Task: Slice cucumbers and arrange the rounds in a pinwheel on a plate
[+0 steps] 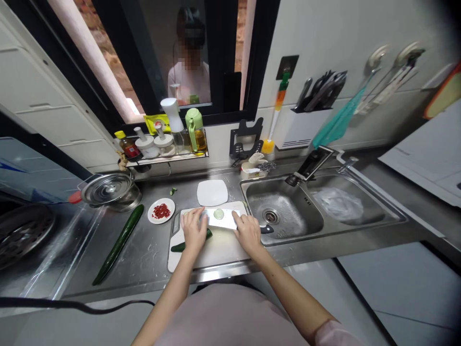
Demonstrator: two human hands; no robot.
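A wide-bladed kitchen knife (230, 220) lies nearly flat above the white cutting board (219, 257), its black handle sticking out to the right. One pale cucumber slice (218, 214) rests on the blade. At the handle end, my right hand (249, 232) is closed on the knife, index finger stretched along the blade. My left hand (194, 229) has its bent fingers and thumb at the blade's other end; the exact contact is partly hidden. Beneath my left hand lies a cut piece of dark green cucumber (178, 247), partly covered by that hand.
A whole cucumber (118, 245) lies on the steel counter at left, near a lidded pot (111, 192). A plate of chopped red pieces (161, 211) and a white plate (212, 193) stand behind the board. The double sink (284, 206) is at right; seasoning bottles line a shelf (169, 157).
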